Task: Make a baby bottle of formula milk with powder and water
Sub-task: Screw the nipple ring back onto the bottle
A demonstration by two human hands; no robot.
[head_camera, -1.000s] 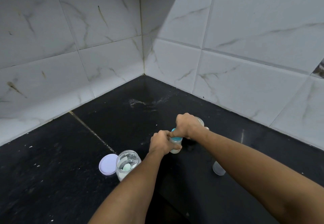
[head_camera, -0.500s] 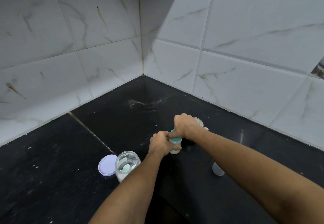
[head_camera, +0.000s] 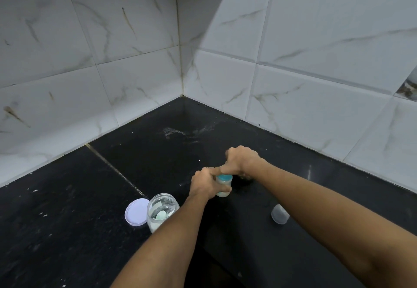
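Near the corner of the black counter (head_camera: 67,220), the baby bottle (head_camera: 224,186) stands upright between both hands, its contents whitish and its teal collar (head_camera: 224,177) showing just under the right hand (head_camera: 242,161); the step in hand looks like screwing the top on, powder and water apparently already inside; the next move calls for a firm twist with the collar square on its thread while the body is kept from turning, then probably a shake; the clear cap (head_camera: 279,213) lies apart to the right, within reach for afterwards. The left hand (head_camera: 206,185) wraps the bottle's body from the left, fingers curled round it; the right hand sits on top, knuckles up, fingers curled down over the teat end, which they hide; both forearms reach forward, the left passing just beside the open powder jar (head_camera: 162,211) and its lid (head_camera: 137,212).
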